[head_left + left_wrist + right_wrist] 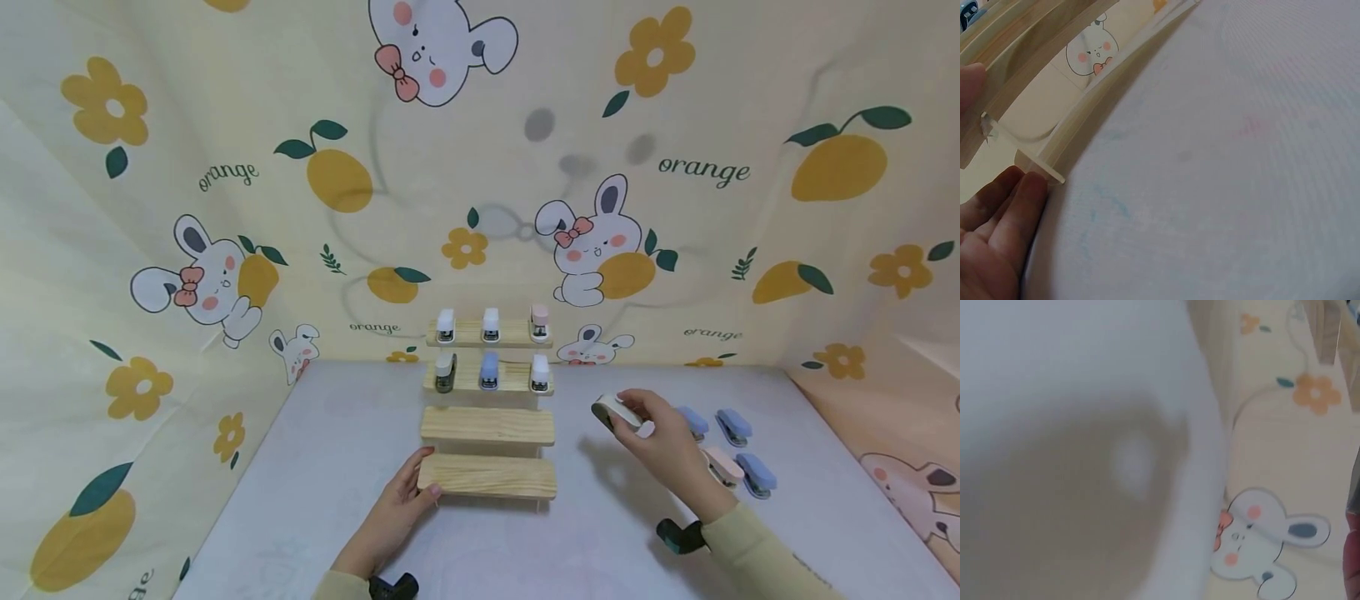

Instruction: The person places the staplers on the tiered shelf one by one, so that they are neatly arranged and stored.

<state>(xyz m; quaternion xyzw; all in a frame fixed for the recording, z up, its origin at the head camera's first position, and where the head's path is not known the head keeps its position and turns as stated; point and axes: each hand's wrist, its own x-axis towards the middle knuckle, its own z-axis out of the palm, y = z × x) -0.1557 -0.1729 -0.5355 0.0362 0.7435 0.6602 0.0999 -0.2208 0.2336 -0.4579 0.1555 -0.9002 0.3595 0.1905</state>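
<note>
My left hand point(393, 510) grips the left end of the lowest step of a wooden tiered display stand point(498, 477). Its thumb lies on the board, and in the left wrist view its fingertips point(1034, 187) touch the clear leg beneath. Over the table, right of the stand, my right hand point(669, 446) holds a small stapler point(619, 410), pale on top with a dark end, between thumb and fingers. Only a sliver of a right-hand finger point(1352, 556) shows in the right wrist view. The upper two tiers bear several staplers, among them a blue stapler point(489, 371) and a pink stapler point(539, 322).
On the table point(300, 483), right of and partly behind my right hand, lie several blue staplers point(733, 427) and a pink stapler point(722, 465). A patterned cloth backdrop point(465, 167) rises behind the stand and along both sides.
</note>
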